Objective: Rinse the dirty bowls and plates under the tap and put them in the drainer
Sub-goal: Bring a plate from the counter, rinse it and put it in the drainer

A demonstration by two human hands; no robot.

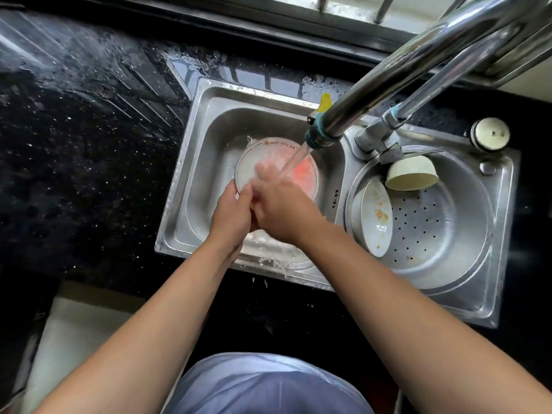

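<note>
A white plate [254, 162] with a red print and lettering on its rim is tilted in the left sink basin [203, 174], under the water running from the tap [322, 135]. My left hand [230, 213] grips the plate's near edge. My right hand [283, 207] lies across the plate's face with its fingers spread in the stream; they are blurred. In the round perforated drainer [433, 228] on the right, a white plate [376, 216] with orange stains leans on edge against the left wall. A cream bowl [412, 174] lies tipped on its side at the back.
Wet black stone counter [74, 144] surrounds the steel double sink. The tap's chrome pipes [418, 64] cross the upper right, above the drainer. A white knob [491, 134] sits at the sink's back right corner. A window sill runs along the back.
</note>
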